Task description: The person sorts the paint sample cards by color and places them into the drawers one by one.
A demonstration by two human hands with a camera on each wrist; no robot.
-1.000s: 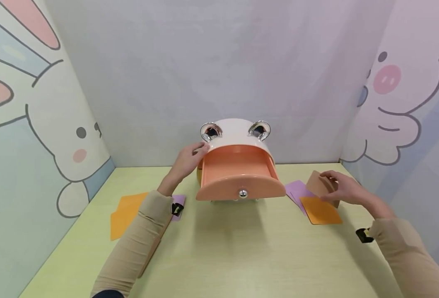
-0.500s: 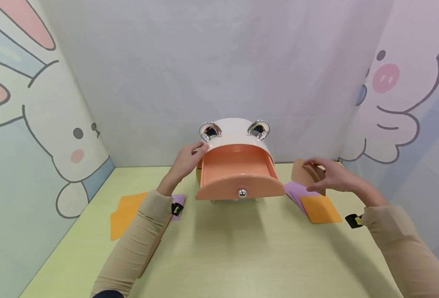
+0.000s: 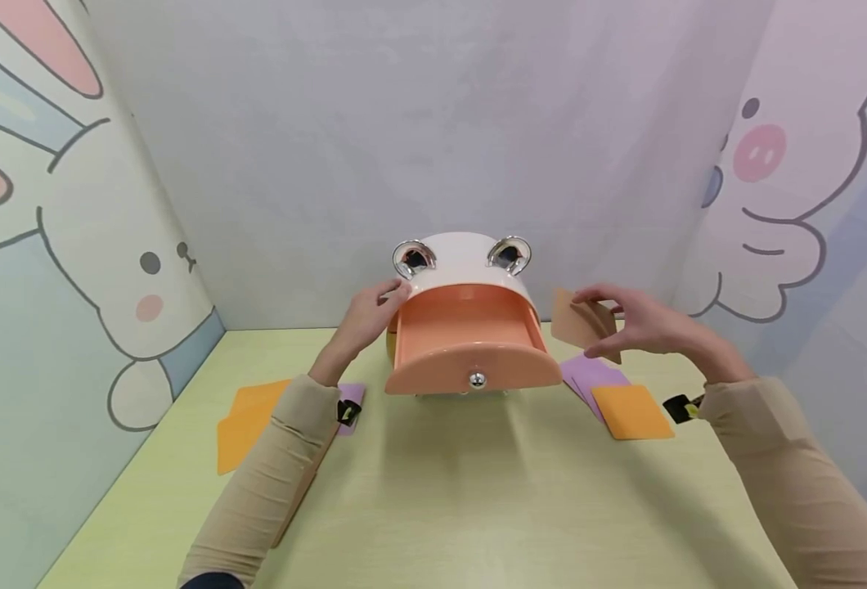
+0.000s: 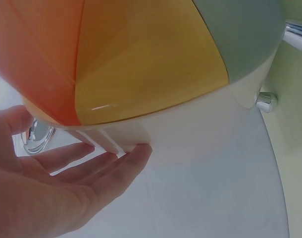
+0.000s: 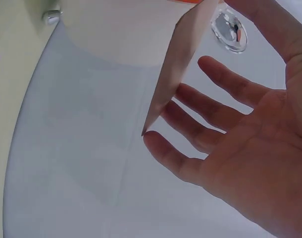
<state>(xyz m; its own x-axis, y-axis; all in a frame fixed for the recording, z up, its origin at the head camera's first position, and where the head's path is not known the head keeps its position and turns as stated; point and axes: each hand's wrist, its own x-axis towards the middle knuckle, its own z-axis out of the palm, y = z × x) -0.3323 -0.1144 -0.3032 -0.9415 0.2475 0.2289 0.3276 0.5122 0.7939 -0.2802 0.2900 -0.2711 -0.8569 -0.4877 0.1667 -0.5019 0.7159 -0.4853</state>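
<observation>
Tan card (image 3: pixel 573 325) at fingertips (image 3: pixel 588 293) of right grip (image 3: pixel 643 321)

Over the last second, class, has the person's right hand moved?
Yes: against the right-side orange card, the right hand has moved up and left in the head view, toward the open drawer.

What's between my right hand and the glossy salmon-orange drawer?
In the head view, the thin tan card held by the right hand lies between it and the drawer.

Beige, cuffed sleeves (image 3: pixel 267 483) adjoin black wrist devices (image 3: pixel 348 411) marked yellow-green, with perhaps a dark armband (image 3: pixel 214 581) on the left.
</observation>
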